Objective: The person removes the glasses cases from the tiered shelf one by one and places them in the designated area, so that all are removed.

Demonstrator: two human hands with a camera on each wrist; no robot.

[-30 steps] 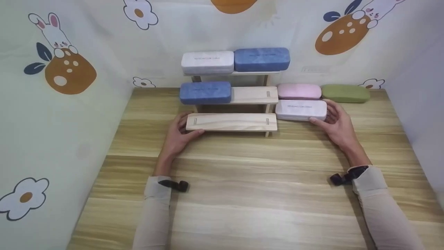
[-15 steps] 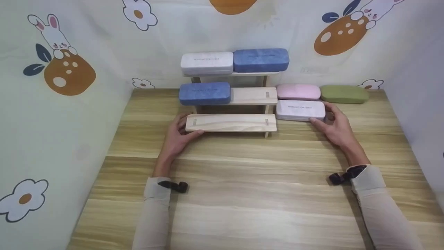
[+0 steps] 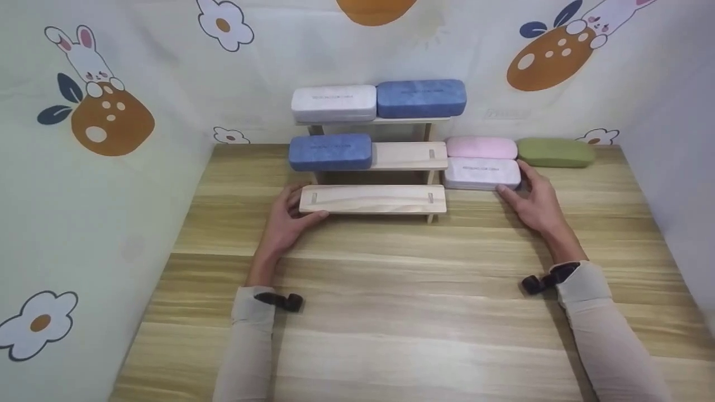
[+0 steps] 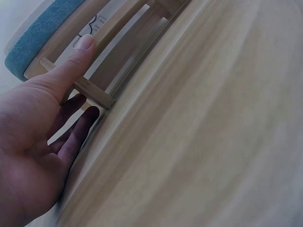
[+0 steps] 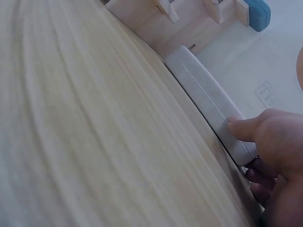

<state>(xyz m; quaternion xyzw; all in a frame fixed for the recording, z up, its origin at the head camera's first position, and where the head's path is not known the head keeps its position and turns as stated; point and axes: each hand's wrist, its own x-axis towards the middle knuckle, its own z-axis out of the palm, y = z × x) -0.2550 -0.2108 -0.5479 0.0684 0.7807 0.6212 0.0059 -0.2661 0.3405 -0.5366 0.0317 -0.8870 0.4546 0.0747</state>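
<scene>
A three-step wooden display rack (image 3: 410, 155) stands at the back of the table. My left hand (image 3: 285, 223) grips the left end of its lowest step, thumb along the front edge and fingers behind; the left wrist view shows those fingers beside the rack's leg (image 4: 94, 93). To the right of the rack lies a white glasses case (image 3: 481, 174), also seen in the right wrist view, flat on the wood. My right hand (image 3: 539, 204) holds this case by its right end, thumb on the front face (image 5: 208, 97). The far fingers are partly hidden behind it.
On the top step sit another white case (image 3: 334, 103) and a blue case (image 3: 422, 99); a second blue case (image 3: 329, 152) is on the middle step's left. Behind the held case lie a pink case (image 3: 482, 147) and a green case (image 3: 556, 152), near the patterned back wall (image 3: 268, 84).
My right hand has shifted the white glasses case slightly back, closer against the pink one, and a little left. The left hand keeps its grip on the rack.
</scene>
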